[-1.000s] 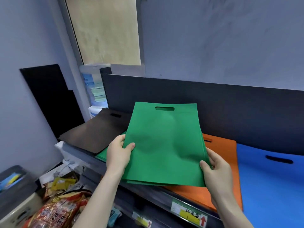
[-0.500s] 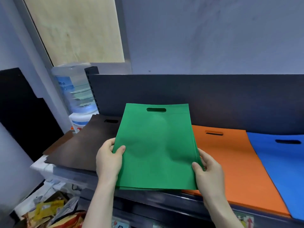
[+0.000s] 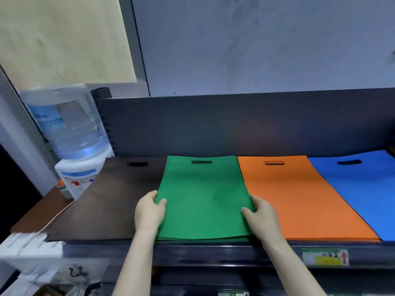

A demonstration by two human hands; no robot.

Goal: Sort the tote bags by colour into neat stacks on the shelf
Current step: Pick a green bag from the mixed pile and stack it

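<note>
A stack of green tote bags (image 3: pixel 203 195) lies flat on the dark shelf (image 3: pixel 213 252), between a dark brown stack (image 3: pixel 111 201) on its left and an orange stack (image 3: pixel 295 195) on its right. A blue stack (image 3: pixel 363 189) lies at the far right. My left hand (image 3: pixel 149 212) grips the green stack's left edge, thumb on top. On the stack's right edge, my right hand (image 3: pixel 261 216) holds it the same way. The bags' handle slots point toward the shelf's back panel.
A dark back panel (image 3: pixel 235 124) rises behind the stacks. A water dispenser with a clear bottle (image 3: pixel 68 120) stands left of the shelf. White boxes (image 3: pixel 27 246) and packaged goods sit low on the left. A price label (image 3: pixel 324 256) is on the shelf's front rail.
The green stack, held tilted above the shelf a second ago, now lies flat between the brown and orange stacks. Both hands kept their hold on its edges. The view shifted right.
</note>
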